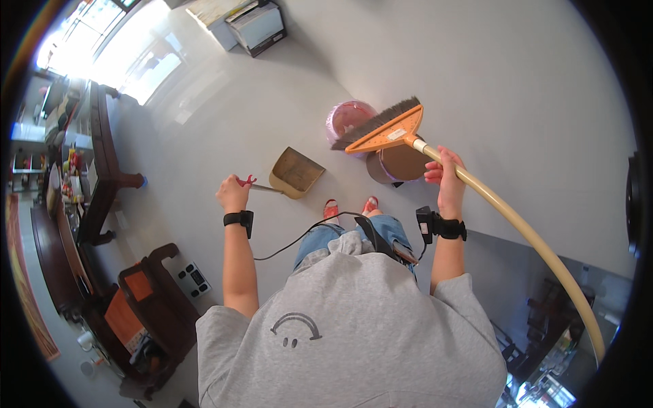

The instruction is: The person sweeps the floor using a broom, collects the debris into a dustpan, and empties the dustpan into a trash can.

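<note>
My left hand (233,194) is closed round the end of a long-handled dustpan (297,171); a red piece shows beside my fingers. The dustpan's yellowish-tan scoop hangs in front of me to the left of centre, its inside looking dirty. My right hand (447,178) is wrapped round the cream pole of a broom (388,132), close to its orange head. The broom is raised, dark bristles facing up and away, its pole curving past my right side. Behind the head stand a pink bin (340,121) and a brown bin (398,167), both partly covered by it.
Dark wooden furniture (102,156) lines the left, with a chair (153,299) with orange panels nearer me. A power strip (195,279) lies on the floor by it. Boxes (255,30) stand at the far wall. A black cable (299,239) runs from my left wrist across my waist.
</note>
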`<state>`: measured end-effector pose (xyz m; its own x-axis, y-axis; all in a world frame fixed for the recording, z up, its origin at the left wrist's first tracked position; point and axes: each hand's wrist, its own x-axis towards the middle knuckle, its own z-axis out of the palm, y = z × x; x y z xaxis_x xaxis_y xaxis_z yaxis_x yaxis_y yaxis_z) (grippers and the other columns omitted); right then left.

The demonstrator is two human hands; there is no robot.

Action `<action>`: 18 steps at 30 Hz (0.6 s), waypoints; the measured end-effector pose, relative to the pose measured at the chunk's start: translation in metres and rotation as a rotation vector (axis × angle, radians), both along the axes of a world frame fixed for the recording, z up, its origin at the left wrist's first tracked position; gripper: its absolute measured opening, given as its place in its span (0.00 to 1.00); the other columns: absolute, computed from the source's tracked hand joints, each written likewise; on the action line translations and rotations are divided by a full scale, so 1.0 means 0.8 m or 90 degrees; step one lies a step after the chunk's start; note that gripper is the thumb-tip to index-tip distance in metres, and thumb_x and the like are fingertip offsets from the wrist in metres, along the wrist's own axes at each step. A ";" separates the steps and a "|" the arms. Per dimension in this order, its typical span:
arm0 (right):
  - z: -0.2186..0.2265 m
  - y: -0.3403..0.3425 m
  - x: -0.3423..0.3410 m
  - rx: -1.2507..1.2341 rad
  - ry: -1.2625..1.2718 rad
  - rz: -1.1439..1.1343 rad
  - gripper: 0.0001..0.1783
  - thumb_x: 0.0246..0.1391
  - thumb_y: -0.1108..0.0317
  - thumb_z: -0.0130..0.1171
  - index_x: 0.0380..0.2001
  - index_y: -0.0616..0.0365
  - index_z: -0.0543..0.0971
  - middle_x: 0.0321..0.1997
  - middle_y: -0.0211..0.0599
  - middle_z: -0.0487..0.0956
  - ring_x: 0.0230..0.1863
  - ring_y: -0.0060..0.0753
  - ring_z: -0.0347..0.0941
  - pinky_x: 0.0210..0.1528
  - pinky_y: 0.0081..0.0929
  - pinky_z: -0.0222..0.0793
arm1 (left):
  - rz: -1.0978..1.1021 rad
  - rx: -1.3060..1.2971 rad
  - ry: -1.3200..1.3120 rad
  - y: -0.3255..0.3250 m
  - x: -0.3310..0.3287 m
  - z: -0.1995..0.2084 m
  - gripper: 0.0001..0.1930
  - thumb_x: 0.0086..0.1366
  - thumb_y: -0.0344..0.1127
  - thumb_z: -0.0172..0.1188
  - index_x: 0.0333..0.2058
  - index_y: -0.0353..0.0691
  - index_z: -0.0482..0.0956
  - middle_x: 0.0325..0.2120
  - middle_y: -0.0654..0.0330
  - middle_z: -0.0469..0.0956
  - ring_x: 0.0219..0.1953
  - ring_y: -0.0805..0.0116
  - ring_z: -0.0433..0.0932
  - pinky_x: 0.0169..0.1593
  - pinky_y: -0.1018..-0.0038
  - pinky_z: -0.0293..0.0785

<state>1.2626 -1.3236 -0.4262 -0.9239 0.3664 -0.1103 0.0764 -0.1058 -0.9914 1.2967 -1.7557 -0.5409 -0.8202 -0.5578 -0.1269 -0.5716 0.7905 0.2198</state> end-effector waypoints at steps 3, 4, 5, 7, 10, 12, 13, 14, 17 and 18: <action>0.011 0.011 -0.019 0.038 -0.046 -0.025 0.17 0.51 0.58 0.50 0.36 0.61 0.73 0.19 0.35 0.73 0.14 0.19 0.68 0.16 0.15 0.65 | -0.026 0.031 0.003 -0.008 -0.041 0.023 0.14 0.41 0.42 0.63 0.26 0.41 0.76 0.24 0.58 0.76 0.33 0.61 0.74 0.35 0.68 0.69; 0.011 0.016 -0.014 0.050 -0.084 -0.046 0.17 0.50 0.57 0.52 0.36 0.61 0.72 0.19 0.34 0.73 0.14 0.19 0.67 0.16 0.14 0.65 | -0.037 0.029 0.000 -0.009 -0.042 0.027 0.14 0.41 0.42 0.63 0.26 0.41 0.76 0.24 0.58 0.76 0.33 0.61 0.74 0.35 0.68 0.69; 0.010 0.021 -0.007 0.047 -0.087 -0.057 0.17 0.50 0.57 0.52 0.36 0.61 0.72 0.19 0.34 0.73 0.14 0.19 0.67 0.16 0.14 0.65 | -0.059 0.031 0.023 -0.008 -0.040 0.032 0.14 0.41 0.41 0.63 0.26 0.41 0.76 0.24 0.58 0.76 0.32 0.61 0.74 0.34 0.68 0.69; 0.010 0.036 0.011 0.057 -0.138 -0.106 0.17 0.49 0.56 0.52 0.35 0.60 0.73 0.19 0.33 0.73 0.14 0.19 0.67 0.15 0.14 0.63 | -0.092 0.034 0.044 -0.004 -0.031 0.040 0.14 0.40 0.41 0.63 0.25 0.40 0.76 0.25 0.57 0.76 0.32 0.60 0.75 0.34 0.68 0.69; 0.028 0.061 0.037 0.058 -0.143 -0.144 0.17 0.49 0.56 0.52 0.33 0.58 0.73 0.18 0.32 0.72 0.13 0.19 0.66 0.15 0.13 0.62 | -0.087 0.104 0.089 0.013 -0.018 0.065 0.15 0.40 0.40 0.63 0.26 0.38 0.77 0.24 0.55 0.77 0.30 0.57 0.75 0.35 0.68 0.70; 0.037 0.081 0.044 0.072 -0.125 -0.177 0.17 0.49 0.55 0.51 0.33 0.59 0.73 0.17 0.32 0.72 0.13 0.18 0.66 0.14 0.13 0.61 | -0.113 0.094 0.143 0.019 -0.021 0.091 0.15 0.40 0.40 0.63 0.26 0.38 0.77 0.24 0.55 0.77 0.29 0.57 0.75 0.35 0.68 0.71; 0.030 0.094 0.062 0.093 -0.120 -0.192 0.17 0.49 0.55 0.51 0.33 0.59 0.73 0.16 0.31 0.71 0.13 0.18 0.65 0.13 0.13 0.60 | -0.120 0.088 0.185 0.022 -0.006 0.091 0.15 0.40 0.40 0.63 0.26 0.38 0.77 0.24 0.54 0.77 0.29 0.57 0.75 0.35 0.68 0.71; 0.025 0.107 0.082 0.092 -0.123 -0.196 0.17 0.49 0.55 0.51 0.33 0.59 0.73 0.16 0.31 0.71 0.13 0.18 0.65 0.13 0.13 0.60 | -0.125 0.068 0.185 0.026 0.008 0.092 0.14 0.40 0.39 0.63 0.27 0.39 0.77 0.24 0.54 0.77 0.29 0.57 0.75 0.35 0.67 0.71; -0.005 0.149 0.122 0.177 -0.156 -0.197 0.17 0.50 0.54 0.50 0.31 0.59 0.72 0.14 0.30 0.69 0.11 0.17 0.63 0.12 0.13 0.58 | -0.143 0.048 0.188 0.053 0.031 0.087 0.14 0.40 0.39 0.63 0.27 0.39 0.77 0.24 0.54 0.77 0.30 0.57 0.75 0.36 0.67 0.71; -0.020 0.165 0.131 0.207 -0.124 -0.220 0.17 0.50 0.54 0.50 0.31 0.59 0.72 0.14 0.29 0.68 0.11 0.16 0.62 0.11 0.13 0.57 | -0.142 0.060 0.191 0.064 0.036 0.080 0.14 0.40 0.39 0.63 0.27 0.40 0.77 0.24 0.54 0.77 0.30 0.58 0.75 0.37 0.67 0.70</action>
